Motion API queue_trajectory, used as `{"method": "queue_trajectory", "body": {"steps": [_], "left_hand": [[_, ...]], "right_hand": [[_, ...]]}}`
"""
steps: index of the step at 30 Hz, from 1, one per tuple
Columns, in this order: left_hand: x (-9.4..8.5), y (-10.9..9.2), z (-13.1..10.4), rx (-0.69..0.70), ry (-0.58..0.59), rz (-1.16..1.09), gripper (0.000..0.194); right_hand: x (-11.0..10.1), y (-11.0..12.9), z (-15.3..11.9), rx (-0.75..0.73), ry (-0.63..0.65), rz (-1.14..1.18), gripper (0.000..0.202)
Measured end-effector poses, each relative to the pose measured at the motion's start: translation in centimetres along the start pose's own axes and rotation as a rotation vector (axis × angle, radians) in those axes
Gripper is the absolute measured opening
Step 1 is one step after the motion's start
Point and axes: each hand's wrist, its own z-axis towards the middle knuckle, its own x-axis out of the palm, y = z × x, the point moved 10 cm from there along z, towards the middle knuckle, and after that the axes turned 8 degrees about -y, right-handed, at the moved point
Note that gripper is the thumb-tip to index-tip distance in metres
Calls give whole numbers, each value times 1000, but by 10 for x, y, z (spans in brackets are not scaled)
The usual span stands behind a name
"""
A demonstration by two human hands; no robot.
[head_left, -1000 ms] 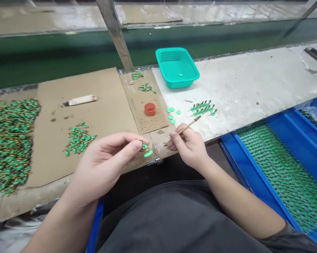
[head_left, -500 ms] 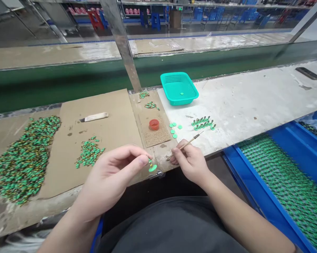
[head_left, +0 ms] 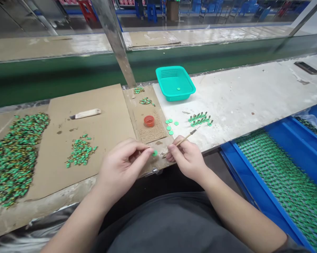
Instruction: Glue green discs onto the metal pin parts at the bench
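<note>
My left hand (head_left: 125, 163) pinches a small figure on a green disc base (head_left: 154, 153); only the disc shows past my fingertips. A thin paintbrush (head_left: 181, 141) is gripped in my right hand (head_left: 187, 156), its dark tip pointing up and away to the right. Just beyond the hands, an orange-red cup (head_left: 149, 121) stands on brown cardboard. Several loose green discs (head_left: 169, 128) lie to its right, and past them a cluster of small figures on green bases (head_left: 200, 119) stands in rows.
Left lie a big heap of small green-and-yellow pieces (head_left: 18, 154), a smaller pile (head_left: 81, 150) and a knife with a wrapped handle (head_left: 86, 114). A turquoise basket (head_left: 175, 97) with one disc stands at the back. Blue trays (head_left: 253, 172) filled with green pieces sit below the bench edge, right.
My left hand has turned and lifted slightly, so the disc base moved up and the figure's body is now hidden behind my fingers. The camera view has shifted slightly; the brush stays gripped.
</note>
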Motion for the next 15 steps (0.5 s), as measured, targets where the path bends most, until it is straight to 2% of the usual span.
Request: {"method": "queue_trajectory", "body": {"steps": [3,6,9,13,15], "left_hand": [[18,5,-11,155,-4,92,13],[28,13,-20,177,37,132,11],[27,15,-23,175,79,175,11],[28,14,-24,199,128,217,17],[29,13,-24,223,124,223,15]], "right_hand": [[2,6,2,-68,32,-62,34],[5,18,4,-160,92,-184,33],[7,30,5,-200,166,-280,34],[8,35,7,-180,254,-323,18],[10,35,7,-204,258,-315,19]]}}
